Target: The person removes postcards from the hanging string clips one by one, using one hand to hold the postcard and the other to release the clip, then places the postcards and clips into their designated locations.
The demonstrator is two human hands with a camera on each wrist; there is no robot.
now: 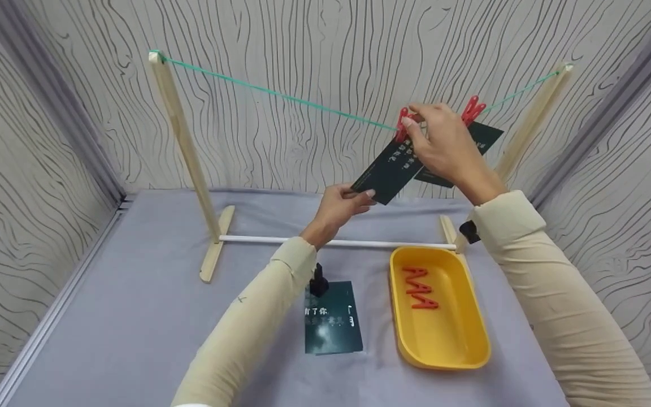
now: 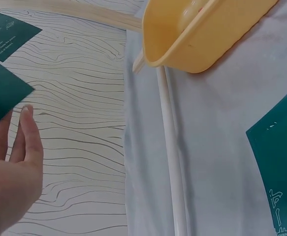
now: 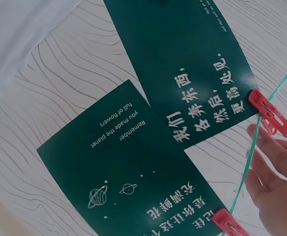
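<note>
Green card (image 1: 387,169): up at the green line (image 1: 280,96), tilted, its upper corner in the jaws of a red clip (image 1: 402,120), its lower left end in my left fingers.
Left hand (image 1: 339,210): I grasp the card's low end, thumb over the face, fingers beneath.
Right hand (image 1: 444,141): my fingers curve close about the red clip; whether they pinch it or only lie beside it, I cannot tell.
Second card (image 1: 487,138): just right, hung from the same line by another clip (image 1: 473,111), partly behind my right hand.
Line posts: one left (image 1: 184,141), one right (image 1: 534,118), joined low by a white rod (image 1: 269,239).
Yellow tray (image 1: 444,339): near right on the desk (image 1: 150,316), three red clips (image 1: 420,289) inside.
Near card (image 1: 334,333): flat on the desk, left of the tray.
</note>
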